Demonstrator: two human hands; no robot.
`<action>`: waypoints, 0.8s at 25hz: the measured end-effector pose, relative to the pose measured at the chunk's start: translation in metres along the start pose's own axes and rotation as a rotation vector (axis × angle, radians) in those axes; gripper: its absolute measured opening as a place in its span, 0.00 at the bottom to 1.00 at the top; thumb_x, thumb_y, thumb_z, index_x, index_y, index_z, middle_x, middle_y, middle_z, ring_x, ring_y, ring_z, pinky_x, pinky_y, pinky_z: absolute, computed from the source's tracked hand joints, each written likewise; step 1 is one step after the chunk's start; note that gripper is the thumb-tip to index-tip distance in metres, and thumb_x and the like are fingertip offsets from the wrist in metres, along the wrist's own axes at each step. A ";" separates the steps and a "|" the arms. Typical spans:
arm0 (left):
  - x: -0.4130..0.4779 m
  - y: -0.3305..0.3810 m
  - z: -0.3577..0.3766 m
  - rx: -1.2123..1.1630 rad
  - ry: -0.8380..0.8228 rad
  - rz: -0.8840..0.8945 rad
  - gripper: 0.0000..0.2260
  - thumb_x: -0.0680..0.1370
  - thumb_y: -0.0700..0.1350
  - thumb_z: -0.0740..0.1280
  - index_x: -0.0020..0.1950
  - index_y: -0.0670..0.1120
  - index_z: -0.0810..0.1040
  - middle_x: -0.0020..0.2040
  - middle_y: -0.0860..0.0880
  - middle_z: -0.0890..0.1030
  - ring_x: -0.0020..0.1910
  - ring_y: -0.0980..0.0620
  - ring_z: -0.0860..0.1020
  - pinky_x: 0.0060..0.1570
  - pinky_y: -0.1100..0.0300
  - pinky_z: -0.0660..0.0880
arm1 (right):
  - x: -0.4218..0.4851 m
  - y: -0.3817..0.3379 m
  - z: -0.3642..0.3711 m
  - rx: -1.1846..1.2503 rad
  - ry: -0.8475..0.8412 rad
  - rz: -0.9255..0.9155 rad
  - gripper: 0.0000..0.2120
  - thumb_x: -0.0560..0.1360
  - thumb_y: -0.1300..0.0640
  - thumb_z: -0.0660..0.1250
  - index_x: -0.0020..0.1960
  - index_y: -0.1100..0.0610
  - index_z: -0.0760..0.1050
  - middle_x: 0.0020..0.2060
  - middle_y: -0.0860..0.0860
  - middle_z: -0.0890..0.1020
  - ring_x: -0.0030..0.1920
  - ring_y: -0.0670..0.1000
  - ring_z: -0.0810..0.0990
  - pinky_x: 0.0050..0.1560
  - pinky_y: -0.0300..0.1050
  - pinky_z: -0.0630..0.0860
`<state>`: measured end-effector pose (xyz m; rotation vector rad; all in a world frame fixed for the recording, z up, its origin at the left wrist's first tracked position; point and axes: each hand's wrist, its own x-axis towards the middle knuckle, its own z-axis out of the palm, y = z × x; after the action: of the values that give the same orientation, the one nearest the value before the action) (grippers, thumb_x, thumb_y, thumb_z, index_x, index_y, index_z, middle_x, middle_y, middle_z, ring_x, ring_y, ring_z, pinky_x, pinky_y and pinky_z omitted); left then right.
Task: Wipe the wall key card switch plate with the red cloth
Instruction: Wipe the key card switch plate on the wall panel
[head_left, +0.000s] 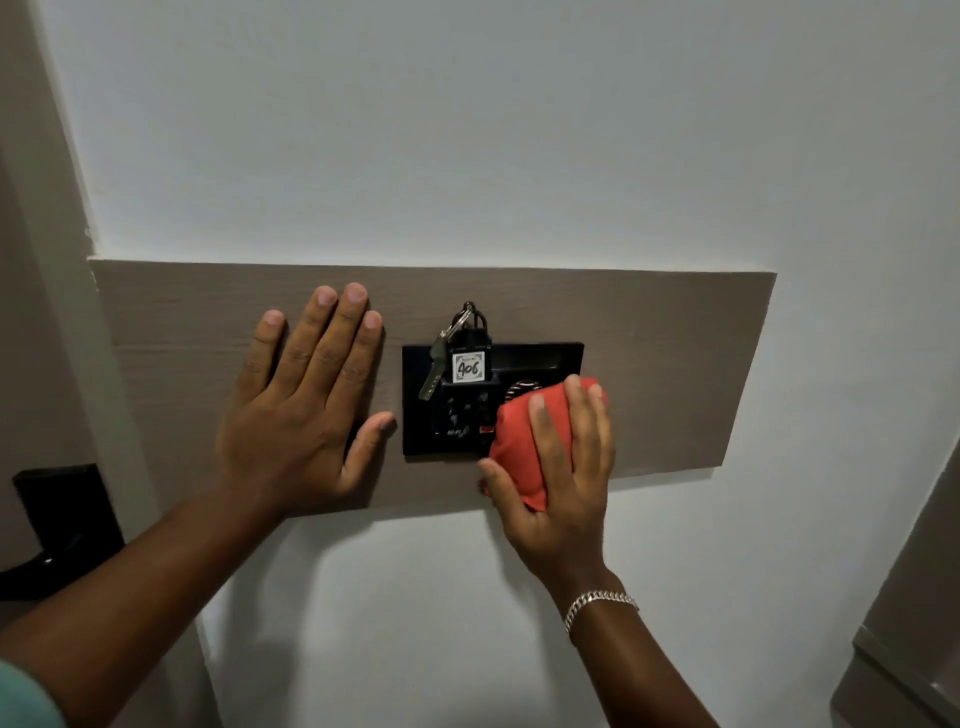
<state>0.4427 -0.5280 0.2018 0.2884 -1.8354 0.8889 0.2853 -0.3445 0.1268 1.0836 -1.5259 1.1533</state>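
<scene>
Wiping looks underway: the right hand (558, 467) grips the bunched red cloth (519, 441) against the lower-right corner of the black rectangular key card switch plate (540, 358), whose key tag reads 406, while the left hand (306, 400) lies open and flat just left of it, so next the cloth likely needs sweeping across the unwiped face.

Single view only: head-worn wide-angle camera, facing a pale painted wall (519, 130) nearly square-on and tilted slightly downward, at close range, within arm's reach. A grey-brown wood-grain rectangular panel (675, 364) spans mid-frame; both forearms enter from the bottom edge. Wide lens bows straight lines near the edges. A black door handle (57, 519) sits at left margin. No second view for overlap.
</scene>
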 end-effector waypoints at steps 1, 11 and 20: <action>0.000 0.000 0.000 0.005 0.003 -0.002 0.36 0.78 0.58 0.57 0.80 0.39 0.54 0.82 0.40 0.52 0.81 0.42 0.51 0.78 0.42 0.48 | 0.001 0.002 -0.003 0.032 0.033 0.022 0.29 0.77 0.45 0.68 0.73 0.57 0.65 0.76 0.62 0.64 0.79 0.63 0.59 0.78 0.60 0.63; 0.003 -0.001 -0.005 -0.009 -0.003 0.003 0.33 0.79 0.55 0.55 0.80 0.39 0.55 0.81 0.39 0.55 0.81 0.41 0.52 0.78 0.43 0.47 | 0.005 -0.061 0.026 -0.042 0.031 -0.087 0.29 0.78 0.43 0.67 0.73 0.54 0.64 0.75 0.62 0.61 0.78 0.66 0.57 0.72 0.73 0.65; 0.000 0.003 -0.002 -0.010 -0.010 -0.003 0.34 0.79 0.54 0.54 0.80 0.38 0.54 0.81 0.39 0.53 0.81 0.41 0.51 0.77 0.41 0.49 | -0.003 -0.042 0.024 -0.051 -0.007 -0.142 0.33 0.78 0.48 0.69 0.78 0.51 0.58 0.78 0.60 0.59 0.80 0.64 0.54 0.73 0.73 0.64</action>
<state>0.4421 -0.5239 0.2011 0.2899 -1.8476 0.8776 0.3233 -0.3750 0.1275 1.1438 -1.4513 1.0093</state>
